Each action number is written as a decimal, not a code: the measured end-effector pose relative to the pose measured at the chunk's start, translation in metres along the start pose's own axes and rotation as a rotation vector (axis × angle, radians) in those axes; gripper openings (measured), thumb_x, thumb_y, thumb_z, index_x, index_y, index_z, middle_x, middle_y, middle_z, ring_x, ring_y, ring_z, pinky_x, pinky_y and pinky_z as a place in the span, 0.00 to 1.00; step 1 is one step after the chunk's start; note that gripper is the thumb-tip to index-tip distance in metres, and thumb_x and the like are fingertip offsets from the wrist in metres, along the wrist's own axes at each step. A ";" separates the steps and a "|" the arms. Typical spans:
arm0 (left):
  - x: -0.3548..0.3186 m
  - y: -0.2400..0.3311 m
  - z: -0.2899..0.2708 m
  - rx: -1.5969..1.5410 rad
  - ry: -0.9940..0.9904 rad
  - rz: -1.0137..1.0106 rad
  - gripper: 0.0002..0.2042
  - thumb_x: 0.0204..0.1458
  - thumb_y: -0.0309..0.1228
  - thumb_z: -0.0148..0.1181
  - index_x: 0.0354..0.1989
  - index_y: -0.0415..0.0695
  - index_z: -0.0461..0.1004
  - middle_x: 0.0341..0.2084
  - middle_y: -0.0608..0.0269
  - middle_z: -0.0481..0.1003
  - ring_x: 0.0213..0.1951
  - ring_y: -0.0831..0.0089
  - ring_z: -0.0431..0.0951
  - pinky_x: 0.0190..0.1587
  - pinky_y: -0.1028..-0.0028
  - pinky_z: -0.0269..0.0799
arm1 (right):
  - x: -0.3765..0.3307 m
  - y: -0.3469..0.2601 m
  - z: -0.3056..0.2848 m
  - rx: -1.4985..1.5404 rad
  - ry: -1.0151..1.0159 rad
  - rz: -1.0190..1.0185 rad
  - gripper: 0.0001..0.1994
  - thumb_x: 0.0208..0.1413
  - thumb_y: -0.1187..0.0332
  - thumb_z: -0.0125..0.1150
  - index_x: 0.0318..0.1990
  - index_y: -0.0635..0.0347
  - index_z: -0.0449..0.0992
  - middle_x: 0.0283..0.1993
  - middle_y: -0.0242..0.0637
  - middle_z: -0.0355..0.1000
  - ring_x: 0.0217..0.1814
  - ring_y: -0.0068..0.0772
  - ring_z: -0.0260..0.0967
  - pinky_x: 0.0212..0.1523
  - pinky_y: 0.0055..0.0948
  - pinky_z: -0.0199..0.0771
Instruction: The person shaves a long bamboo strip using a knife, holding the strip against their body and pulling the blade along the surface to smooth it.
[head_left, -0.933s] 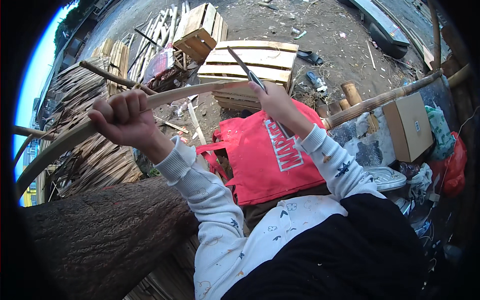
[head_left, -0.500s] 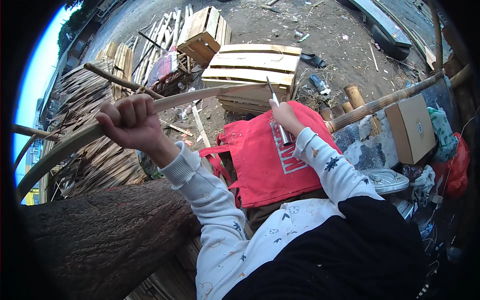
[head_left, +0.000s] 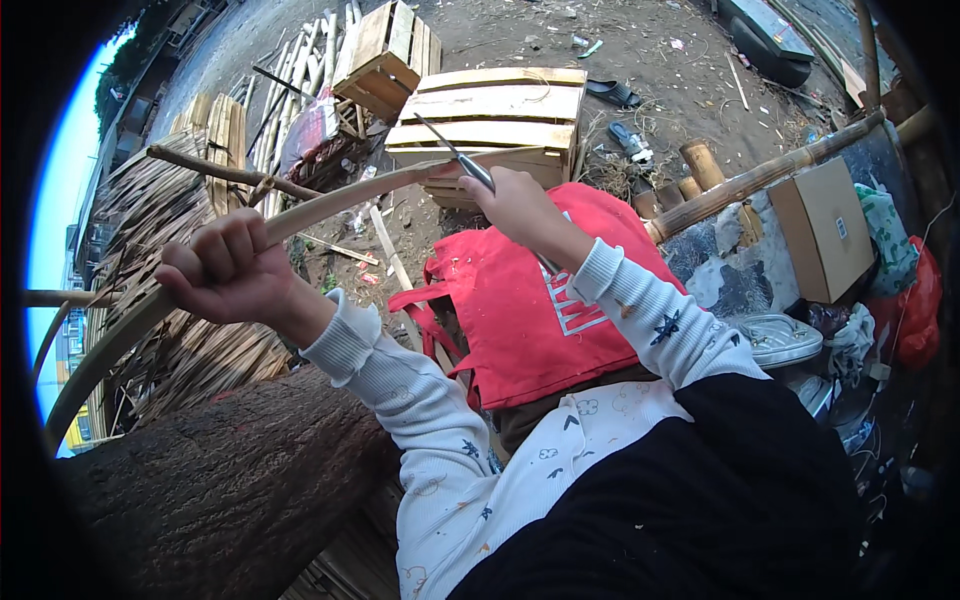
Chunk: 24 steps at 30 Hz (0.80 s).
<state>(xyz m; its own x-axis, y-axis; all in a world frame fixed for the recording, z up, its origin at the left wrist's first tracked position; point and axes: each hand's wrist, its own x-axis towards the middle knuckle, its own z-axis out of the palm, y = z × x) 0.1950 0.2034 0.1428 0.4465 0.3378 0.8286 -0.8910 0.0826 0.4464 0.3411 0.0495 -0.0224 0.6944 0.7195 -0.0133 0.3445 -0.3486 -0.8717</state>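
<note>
My left hand is closed in a fist around a long, curved strip of pale wood or bamboo. One end bends down past the fist to the far left; the thinner end reaches toward the crate. My right hand grips a knife with a slim, pointed blade. That blade lies across the strip near its thin end, tip toward the upper left. Part of the handle is hidden in my palm, and its lower end shows below my wrist. Under my hands a red cloth bag covers my lap.
A slatted wooden crate stands ahead, with a smaller crate behind it. A dark trunk lies at my left, near stacked split strips. To the right are a bamboo rail, a cardboard box and sandals.
My right hand and knife have moved left along the strip, away from its thin end, and the blade now tilts further left. My left hand has shifted slightly left and down with the strip.
</note>
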 end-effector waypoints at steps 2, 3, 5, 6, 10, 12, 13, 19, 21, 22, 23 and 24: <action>0.002 0.002 0.003 0.005 -0.009 0.006 0.19 0.58 0.43 0.39 0.14 0.55 0.49 0.04 0.78 0.46 0.08 0.87 0.41 0.11 0.82 0.36 | 0.010 0.030 0.003 -0.040 0.015 0.058 0.27 0.56 0.49 0.43 0.27 0.71 0.68 0.18 0.47 0.67 0.21 0.40 0.68 0.24 0.37 0.65; 0.002 0.001 0.004 0.018 0.005 -0.005 0.19 0.57 0.41 0.42 0.13 0.56 0.49 0.04 0.79 0.46 0.09 0.87 0.40 0.12 0.82 0.36 | 0.015 0.050 0.004 -0.086 0.030 0.121 0.27 0.56 0.49 0.43 0.26 0.72 0.68 0.18 0.48 0.68 0.21 0.43 0.68 0.24 0.38 0.65; 0.003 -0.002 0.008 0.023 0.014 -0.016 0.20 0.55 0.40 0.44 0.12 0.56 0.48 0.04 0.80 0.45 0.09 0.88 0.40 0.13 0.82 0.35 | 0.018 0.099 0.005 -0.102 0.050 0.167 0.27 0.56 0.49 0.43 0.25 0.71 0.67 0.17 0.46 0.67 0.20 0.41 0.68 0.22 0.37 0.65; 0.002 -0.002 0.008 0.003 0.016 -0.022 0.20 0.55 0.40 0.44 0.12 0.56 0.48 0.04 0.79 0.45 0.09 0.88 0.40 0.13 0.82 0.35 | 0.018 0.106 0.004 -0.118 0.059 0.210 0.27 0.56 0.49 0.43 0.24 0.71 0.67 0.16 0.45 0.67 0.18 0.39 0.68 0.19 0.36 0.66; 0.001 -0.001 0.006 0.040 0.046 -0.010 0.20 0.55 0.40 0.44 0.12 0.56 0.48 0.04 0.79 0.45 0.09 0.88 0.39 0.14 0.81 0.35 | 0.022 0.109 -0.002 0.233 -0.065 0.436 0.25 0.55 0.48 0.44 0.20 0.63 0.64 0.14 0.36 0.64 0.10 0.26 0.62 0.09 0.26 0.62; 0.000 0.001 0.006 0.039 0.037 -0.011 0.20 0.55 0.40 0.45 0.12 0.56 0.48 0.04 0.79 0.45 0.09 0.87 0.39 0.14 0.81 0.35 | 0.020 0.109 -0.003 0.314 -0.079 0.476 0.24 0.55 0.48 0.45 0.19 0.62 0.64 0.13 0.34 0.63 0.10 0.25 0.61 0.10 0.25 0.62; 0.000 0.002 0.005 0.037 0.029 -0.015 0.20 0.55 0.40 0.45 0.12 0.55 0.48 0.04 0.79 0.45 0.09 0.87 0.39 0.14 0.81 0.34 | 0.020 0.109 -0.004 0.396 -0.092 0.519 0.24 0.54 0.47 0.45 0.19 0.60 0.63 0.13 0.33 0.62 0.10 0.24 0.60 0.10 0.24 0.62; -0.001 0.001 0.000 -0.013 -0.004 -0.030 0.19 0.57 0.43 0.39 0.14 0.55 0.48 0.05 0.78 0.46 0.10 0.85 0.40 0.13 0.80 0.37 | 0.016 0.118 -0.010 0.578 -0.131 0.497 0.24 0.54 0.49 0.47 0.22 0.64 0.66 0.16 0.33 0.62 0.13 0.23 0.60 0.12 0.23 0.62; -0.001 0.002 0.000 -0.001 -0.007 -0.027 0.19 0.57 0.43 0.39 0.14 0.55 0.48 0.05 0.78 0.46 0.10 0.85 0.40 0.13 0.80 0.37 | 0.013 0.114 -0.010 0.577 -0.128 0.494 0.23 0.54 0.49 0.47 0.22 0.64 0.66 0.15 0.33 0.61 0.13 0.22 0.60 0.12 0.23 0.62; -0.001 0.003 -0.001 0.008 -0.011 -0.025 0.19 0.57 0.43 0.39 0.14 0.55 0.49 0.05 0.78 0.46 0.10 0.85 0.39 0.13 0.79 0.37 | 0.013 0.111 -0.009 0.577 -0.122 0.492 0.23 0.54 0.49 0.47 0.22 0.63 0.66 0.15 0.33 0.61 0.13 0.22 0.60 0.12 0.23 0.62; -0.001 0.002 0.000 0.008 -0.011 -0.025 0.19 0.57 0.43 0.39 0.14 0.55 0.49 0.05 0.78 0.46 0.10 0.85 0.39 0.13 0.79 0.37 | 0.013 0.113 -0.009 0.577 -0.121 0.492 0.23 0.54 0.49 0.47 0.22 0.63 0.66 0.15 0.33 0.61 0.13 0.22 0.60 0.12 0.23 0.62; -0.001 0.002 0.001 0.003 -0.014 -0.026 0.19 0.57 0.43 0.39 0.14 0.55 0.49 0.05 0.78 0.46 0.10 0.85 0.39 0.13 0.79 0.37 | 0.013 0.114 -0.010 0.572 -0.122 0.486 0.22 0.54 0.50 0.47 0.23 0.64 0.66 0.15 0.33 0.62 0.12 0.22 0.60 0.12 0.23 0.63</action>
<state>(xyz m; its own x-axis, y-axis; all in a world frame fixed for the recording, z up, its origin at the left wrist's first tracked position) 0.1934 0.2024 0.1433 0.4709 0.3228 0.8210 -0.8787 0.0887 0.4691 0.3953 0.0132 -0.1172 0.5985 0.6371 -0.4858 -0.3865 -0.3016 -0.8716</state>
